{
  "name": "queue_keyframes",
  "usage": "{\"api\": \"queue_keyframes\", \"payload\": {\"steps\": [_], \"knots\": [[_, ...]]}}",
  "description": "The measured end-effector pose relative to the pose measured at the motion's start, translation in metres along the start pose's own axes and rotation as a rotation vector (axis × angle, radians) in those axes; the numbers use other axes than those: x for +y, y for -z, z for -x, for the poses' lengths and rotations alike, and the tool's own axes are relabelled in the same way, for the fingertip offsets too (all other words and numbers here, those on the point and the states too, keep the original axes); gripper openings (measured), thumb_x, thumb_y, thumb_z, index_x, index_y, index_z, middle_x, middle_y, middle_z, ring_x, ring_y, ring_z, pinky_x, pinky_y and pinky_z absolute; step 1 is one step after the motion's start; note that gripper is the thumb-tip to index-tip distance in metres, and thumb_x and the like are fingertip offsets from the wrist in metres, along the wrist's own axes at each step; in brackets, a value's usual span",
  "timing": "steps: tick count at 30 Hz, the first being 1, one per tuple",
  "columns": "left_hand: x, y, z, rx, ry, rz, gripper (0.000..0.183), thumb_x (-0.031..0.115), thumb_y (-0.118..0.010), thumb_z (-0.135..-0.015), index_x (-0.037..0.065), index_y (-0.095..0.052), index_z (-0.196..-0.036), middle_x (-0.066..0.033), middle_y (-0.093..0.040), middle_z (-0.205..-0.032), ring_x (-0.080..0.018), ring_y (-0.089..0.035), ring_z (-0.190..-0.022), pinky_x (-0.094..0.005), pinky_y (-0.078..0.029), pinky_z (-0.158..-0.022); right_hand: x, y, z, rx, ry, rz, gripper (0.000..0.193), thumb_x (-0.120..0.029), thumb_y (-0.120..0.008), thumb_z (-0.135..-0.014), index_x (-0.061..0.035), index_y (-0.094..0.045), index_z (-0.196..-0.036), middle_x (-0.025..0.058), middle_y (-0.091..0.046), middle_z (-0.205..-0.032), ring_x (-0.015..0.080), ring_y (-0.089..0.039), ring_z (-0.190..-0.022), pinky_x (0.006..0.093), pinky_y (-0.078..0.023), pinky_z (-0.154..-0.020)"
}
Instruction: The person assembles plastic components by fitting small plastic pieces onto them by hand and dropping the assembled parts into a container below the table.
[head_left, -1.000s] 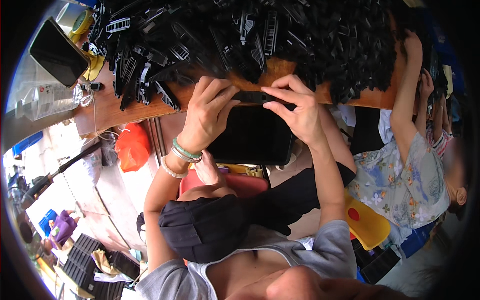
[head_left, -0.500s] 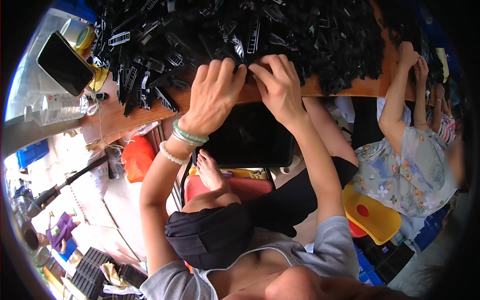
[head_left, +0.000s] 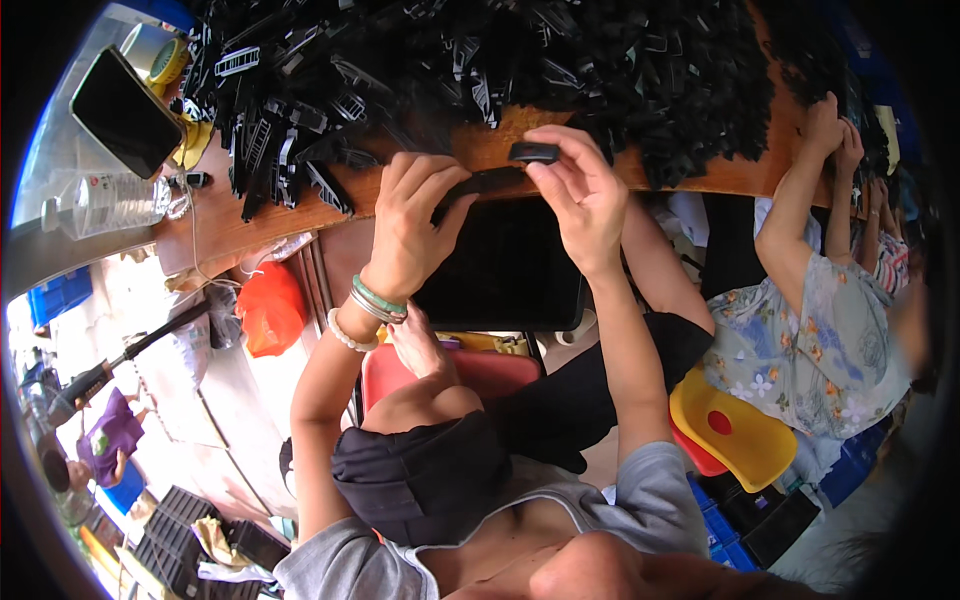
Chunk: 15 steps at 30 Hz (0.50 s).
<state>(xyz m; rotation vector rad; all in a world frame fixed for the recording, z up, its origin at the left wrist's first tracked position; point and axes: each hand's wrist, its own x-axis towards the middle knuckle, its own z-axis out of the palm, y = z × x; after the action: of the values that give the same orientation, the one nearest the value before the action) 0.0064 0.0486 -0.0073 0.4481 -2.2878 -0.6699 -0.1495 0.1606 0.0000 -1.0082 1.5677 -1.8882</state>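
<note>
Right hand pinches a small black plastic clip between fingertips, at the wooden table's edge. Left hand grips a long black plastic strip just beside it (its far end meets the right hand). Heap of black plastic parts covers the tabletop; a clear water bottle lies far left, contents unclear.

A dark phone and clear water bottle lie far left on the tabletop; an orange bag, possibly plastic, hangs below; yellow stool right.
</note>
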Motion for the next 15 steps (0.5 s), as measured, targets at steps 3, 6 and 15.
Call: {"api": "queue_keyframes", "payload": {"steps": [3,6,15], "knots": [[0.0,0.002,0.001,-0.036,0.097,0.023,0.024,-0.001,-0.076,-0.072,0.002,-0.07,-0.095,-0.0096,-0.064,-0.096,-0.0283,-0.058,-0.087,-0.037,-0.049,-0.079,-0.002,0.008,-0.002,-0.217,0.246,0.507,0.026,-0.001,-0.073,-0.081,-0.0006,-0.069,-0.107,0.0098,-0.064,-0.099,0.0218,-0.062,-0.086,0.031,-0.049,-0.077],[-0.001,0.006,0.0,-0.052,0.094,0.004,0.024,0.0,-0.076,-0.072,0.001,-0.071,-0.096,-0.0095,-0.063,-0.093,-0.0284,-0.057,-0.085,-0.0373,-0.048,-0.077,-0.011,0.018,0.006,-0.244,0.08,0.515,0.023,-0.003,-0.074,-0.08,-0.0006,-0.071,-0.103,0.0094,-0.065,-0.093,0.0247,-0.062,-0.087,0.0334,-0.048,-0.08],[-0.006,0.004,0.0,-0.088,0.057,0.051,0.025,0.004,-0.076,-0.073,0.003,-0.071,-0.098,-0.0064,-0.062,-0.096,-0.0267,-0.054,-0.088,-0.0366,-0.044,-0.077,-0.012,0.032,-0.008,-0.383,0.117,0.577,0.027,0.0,-0.075,-0.077,0.0008,-0.072,-0.104,0.0095,-0.066,-0.09,0.0235,-0.06,-0.084,0.0326,-0.047,-0.078]]}}
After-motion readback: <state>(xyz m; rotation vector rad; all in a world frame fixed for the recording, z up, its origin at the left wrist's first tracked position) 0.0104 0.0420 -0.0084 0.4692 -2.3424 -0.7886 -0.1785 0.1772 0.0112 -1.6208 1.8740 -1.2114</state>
